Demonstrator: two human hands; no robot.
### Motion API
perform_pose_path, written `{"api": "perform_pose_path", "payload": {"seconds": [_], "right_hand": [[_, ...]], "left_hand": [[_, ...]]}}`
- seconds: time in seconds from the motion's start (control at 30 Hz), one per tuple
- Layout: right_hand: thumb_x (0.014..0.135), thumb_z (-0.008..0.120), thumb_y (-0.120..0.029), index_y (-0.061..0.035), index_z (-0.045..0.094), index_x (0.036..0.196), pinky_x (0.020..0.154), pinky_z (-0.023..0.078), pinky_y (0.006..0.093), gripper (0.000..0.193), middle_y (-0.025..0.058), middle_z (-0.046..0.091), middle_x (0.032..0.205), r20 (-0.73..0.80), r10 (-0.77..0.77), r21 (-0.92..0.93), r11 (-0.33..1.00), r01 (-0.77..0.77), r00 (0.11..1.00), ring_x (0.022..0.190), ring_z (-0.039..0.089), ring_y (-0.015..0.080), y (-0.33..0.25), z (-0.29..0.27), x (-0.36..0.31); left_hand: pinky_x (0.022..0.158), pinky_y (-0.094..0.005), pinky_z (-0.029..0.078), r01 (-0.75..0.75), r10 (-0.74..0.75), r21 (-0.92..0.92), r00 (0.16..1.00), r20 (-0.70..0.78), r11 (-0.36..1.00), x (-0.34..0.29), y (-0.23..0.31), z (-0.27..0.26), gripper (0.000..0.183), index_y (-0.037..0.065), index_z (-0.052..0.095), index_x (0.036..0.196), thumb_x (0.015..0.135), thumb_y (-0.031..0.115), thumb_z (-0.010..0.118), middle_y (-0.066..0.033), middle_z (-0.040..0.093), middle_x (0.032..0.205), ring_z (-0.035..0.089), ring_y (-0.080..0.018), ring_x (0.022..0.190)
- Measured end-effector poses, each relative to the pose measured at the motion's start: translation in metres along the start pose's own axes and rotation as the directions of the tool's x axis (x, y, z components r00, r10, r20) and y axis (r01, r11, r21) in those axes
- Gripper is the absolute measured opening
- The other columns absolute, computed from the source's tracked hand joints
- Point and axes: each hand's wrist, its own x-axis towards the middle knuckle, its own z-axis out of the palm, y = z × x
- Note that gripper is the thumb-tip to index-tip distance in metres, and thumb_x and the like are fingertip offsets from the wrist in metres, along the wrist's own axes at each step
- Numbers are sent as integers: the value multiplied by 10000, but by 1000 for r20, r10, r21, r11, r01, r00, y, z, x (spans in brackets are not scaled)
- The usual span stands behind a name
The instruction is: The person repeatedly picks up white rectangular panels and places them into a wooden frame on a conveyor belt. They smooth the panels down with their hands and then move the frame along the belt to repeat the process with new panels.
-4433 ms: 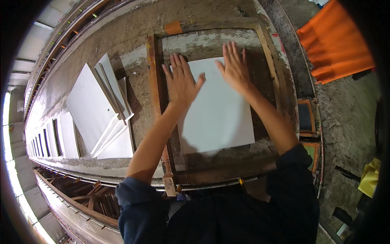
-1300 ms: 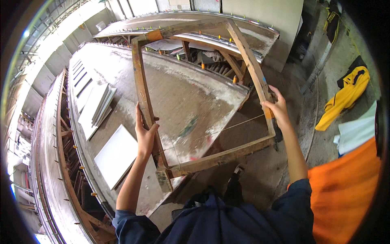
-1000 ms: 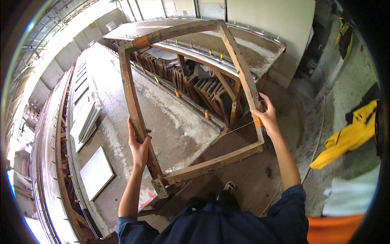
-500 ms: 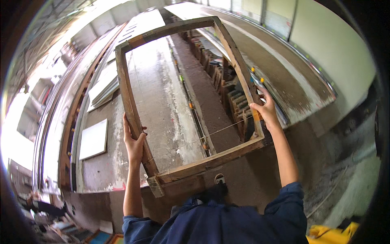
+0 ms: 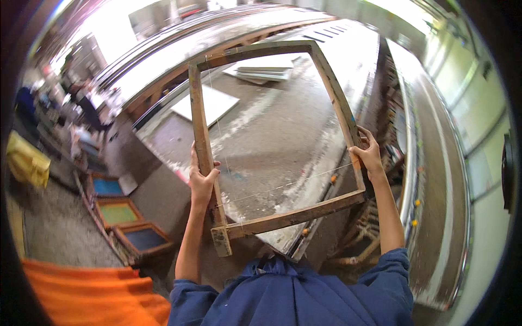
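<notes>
I hold up a large rectangular wooden frame (image 5: 293,215) in front of me, tilted, with both hands. My left hand (image 5: 201,180) is closed round its left rail, thumb on the inner side. The right rail is gripped by my right hand (image 5: 370,158), some of whose fingers are hidden behind the wood. A thin cord (image 5: 288,186) runs across the lower part of the opening, and another thin strand hangs near the left rail. At the lower left corner a short wooden end sticks out below the bottom bar.
Beyond the frame lies a long stained table (image 5: 272,146) with a white board (image 5: 215,103) and a stack of boards (image 5: 266,70). Another long table (image 5: 435,217) runs along the right. Small coloured framed panels (image 5: 117,212) and orange cloth (image 5: 98,293) are at left; a person (image 5: 73,81) is farther off.
My view has swung left, so the tables now appear farther right and turned. The orange cloth and more of the framed panels have come into sight. Both hands still grip the wooden frame.
</notes>
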Motion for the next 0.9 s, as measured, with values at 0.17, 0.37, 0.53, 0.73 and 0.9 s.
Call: {"api": "perform_pose_path", "payload": {"seconds": [0.17, 0.37, 0.53, 0.73, 0.9], "right_hand": [[675, 698, -51, -126, 461, 1296, 671, 504, 273, 669, 68, 529, 951, 302, 37, 60, 996, -58, 953, 784, 570, 137, 3, 62, 58], [656, 654, -5, -77, 403, 1328, 595, 496, 280, 721, 102, 526, 944, 573, 118, 27, 986, -163, 811, 712, 582, 151, 11, 73, 84], [671, 648, -3, -35, 358, 1346, 568, 472, 281, 734, 83, 561, 774, 710, 134, 45, 971, -235, 691, 625, 573, 157, 46, 76, 124], [684, 635, 2, -2, 306, 1361, 594, 478, 275, 753, 93, 609, 713, 793, 111, 83, 954, -288, 599, 625, 590, 159, 28, 78, 149], [711, 629, -68, -35, 313, 1367, 513, 466, 238, 729, 75, 601, 750, 802, -23, 104, 989, -102, 597, 635, 596, 135, 9, 101, 156]], "left_hand": [[729, -274, 513, 107, -87, 67, 964, -253, 992, -37, 0, -17, 819, 75, 214, 1438, 677, -60, 486, -143, 552, 1121, 609, -163, 862], [754, -234, 484, 273, -260, -8, 907, -332, 962, -82, -1, -8, 827, -20, 176, 1422, 686, -77, 551, -98, 525, 1183, 584, -126, 880], [659, -250, 526, 404, -409, -88, 848, -338, 911, -96, 15, 6, 796, 38, 180, 1433, 722, -66, 524, -112, 504, 1203, 619, -175, 861], [653, -261, 532, 406, -389, -37, 840, -377, 913, -93, 27, 16, 780, 10, 162, 1427, 740, -60, 525, -138, 523, 1146, 627, -181, 859], [702, -248, 505, 315, -261, 20, 819, -512, 949, -92, 11, 15, 807, -29, 164, 1416, 719, -59, 570, -122, 551, 1091, 593, -145, 843]]}}
